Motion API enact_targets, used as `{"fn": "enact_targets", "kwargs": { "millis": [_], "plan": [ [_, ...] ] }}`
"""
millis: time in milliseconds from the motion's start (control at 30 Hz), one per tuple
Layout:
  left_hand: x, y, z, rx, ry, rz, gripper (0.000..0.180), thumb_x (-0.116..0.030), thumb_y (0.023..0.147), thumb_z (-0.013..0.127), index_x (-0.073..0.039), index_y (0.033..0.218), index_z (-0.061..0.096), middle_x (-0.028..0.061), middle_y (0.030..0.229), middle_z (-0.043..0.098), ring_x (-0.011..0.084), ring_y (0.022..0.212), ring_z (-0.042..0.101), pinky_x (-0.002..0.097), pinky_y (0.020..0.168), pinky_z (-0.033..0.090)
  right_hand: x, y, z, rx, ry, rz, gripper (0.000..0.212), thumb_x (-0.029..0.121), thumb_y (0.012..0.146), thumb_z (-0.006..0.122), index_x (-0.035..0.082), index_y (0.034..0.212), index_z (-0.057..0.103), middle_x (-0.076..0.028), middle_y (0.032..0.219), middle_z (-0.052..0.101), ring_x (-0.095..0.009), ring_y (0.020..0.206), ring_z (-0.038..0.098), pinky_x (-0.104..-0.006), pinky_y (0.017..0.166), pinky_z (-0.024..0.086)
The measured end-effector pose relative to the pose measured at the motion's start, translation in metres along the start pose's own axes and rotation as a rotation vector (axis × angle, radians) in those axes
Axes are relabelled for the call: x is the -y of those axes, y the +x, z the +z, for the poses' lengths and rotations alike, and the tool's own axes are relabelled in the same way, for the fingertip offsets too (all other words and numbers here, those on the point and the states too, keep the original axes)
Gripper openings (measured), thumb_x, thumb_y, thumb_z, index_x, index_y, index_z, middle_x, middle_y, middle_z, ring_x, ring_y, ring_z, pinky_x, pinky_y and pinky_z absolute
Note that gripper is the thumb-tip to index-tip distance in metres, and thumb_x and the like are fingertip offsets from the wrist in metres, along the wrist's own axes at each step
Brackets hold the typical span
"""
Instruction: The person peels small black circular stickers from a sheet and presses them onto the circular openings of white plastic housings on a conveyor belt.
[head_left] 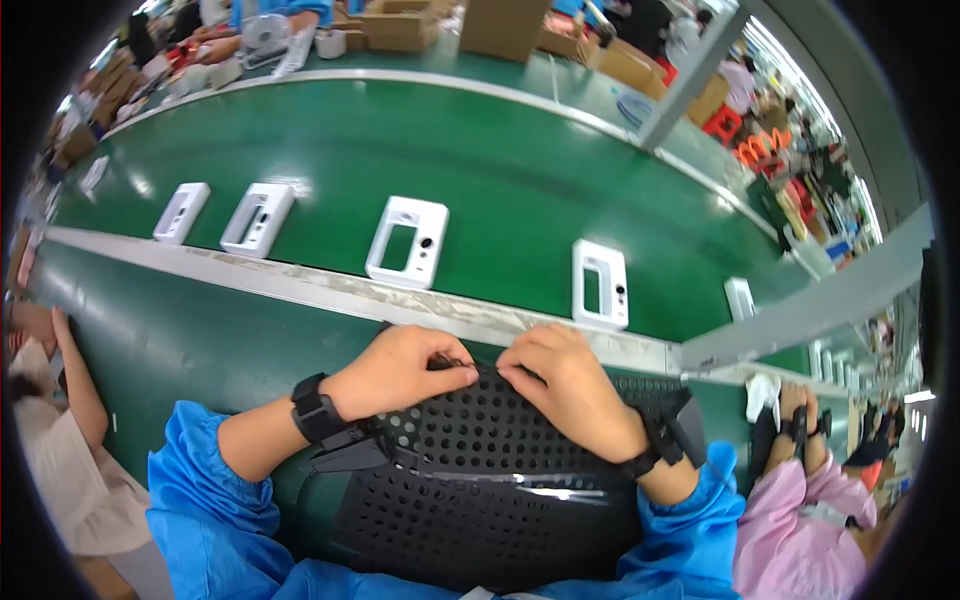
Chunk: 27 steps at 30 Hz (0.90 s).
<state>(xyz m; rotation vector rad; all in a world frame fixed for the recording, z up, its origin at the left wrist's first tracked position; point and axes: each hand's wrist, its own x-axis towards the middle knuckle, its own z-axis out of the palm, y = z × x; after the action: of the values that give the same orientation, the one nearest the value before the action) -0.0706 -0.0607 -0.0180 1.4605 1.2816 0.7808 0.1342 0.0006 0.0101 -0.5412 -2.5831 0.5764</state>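
Observation:
In front of me lies a black perforated tray (490,432), its round holes in rows. My left hand (400,374) is closed in a pinch at the tray's far edge, thumb against fingertips. Close beside it, my right hand (568,388) pinches at the same edge, with a small gap between the two. Something thin and dark shows under the left fingers; what either pinch holds is too small to make out. Both wrists wear black bands with black blocks on them. Nearer my body is a second black perforated surface (480,520).
Beyond a pale metal rail (300,285) runs a green conveyor belt (500,160) carrying several white plastic housings (408,243). A grey post (820,305) slants at right. Co-workers sit on both sides, one in a pink sleeve (800,540). Cardboard boxes (400,25) stand across the belt.

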Motion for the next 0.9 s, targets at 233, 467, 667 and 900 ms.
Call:
{"fn": "enact_targets", "kwargs": {
  "millis": [233,467,667,900],
  "plan": [
    [-0.010,-0.022,0.016,0.012,0.122,0.119,0.023,-0.026,0.078,0.064,-0.003,0.084,0.064,0.0092,0.076,0.065,0.0179,0.069,0.062,0.0291,0.065,0.047,0.033,-0.027,0.000,-0.096,0.068,0.127,0.008,0.003,0.069,0.064,0.004,0.076,0.060,-0.010,0.078,0.057,-0.029,0.078,0.053,-0.0361,0.070,0.041],
    [-0.027,-0.021,0.016,0.085,0.098,0.002,0.023,-0.023,0.081,0.063,-0.001,0.087,0.063,0.0049,0.075,0.064,0.0091,0.069,0.058,0.0234,0.065,0.046,0.035,-0.029,-0.017,-0.126,0.204,0.293,0.006,0.004,0.072,0.064,0.004,0.077,0.060,-0.006,0.077,0.057,-0.020,0.072,0.053,-0.0299,0.064,0.040],
    [-0.031,-0.004,0.012,0.141,0.108,-0.057,0.021,-0.020,0.081,0.063,-0.001,0.089,0.062,0.0032,0.077,0.063,0.0062,0.070,0.056,0.0209,0.065,0.045,0.012,-0.031,0.002,-0.247,0.720,0.580,0.005,0.003,0.076,0.062,0.004,0.079,0.058,-0.001,0.077,0.055,-0.008,0.069,0.047,-0.0211,0.059,0.035],
    [-0.031,-0.001,0.011,0.125,0.022,-0.113,0.017,-0.015,0.082,0.063,0.000,0.091,0.061,-0.0003,0.080,0.061,0.0037,0.071,0.053,0.0194,0.064,0.044,0.009,-0.023,-0.003,-0.301,0.546,0.433,0.006,0.003,0.075,0.062,0.004,0.080,0.058,-0.002,0.080,0.056,-0.010,0.069,0.048,-0.0220,0.059,0.035]
  ]
}}
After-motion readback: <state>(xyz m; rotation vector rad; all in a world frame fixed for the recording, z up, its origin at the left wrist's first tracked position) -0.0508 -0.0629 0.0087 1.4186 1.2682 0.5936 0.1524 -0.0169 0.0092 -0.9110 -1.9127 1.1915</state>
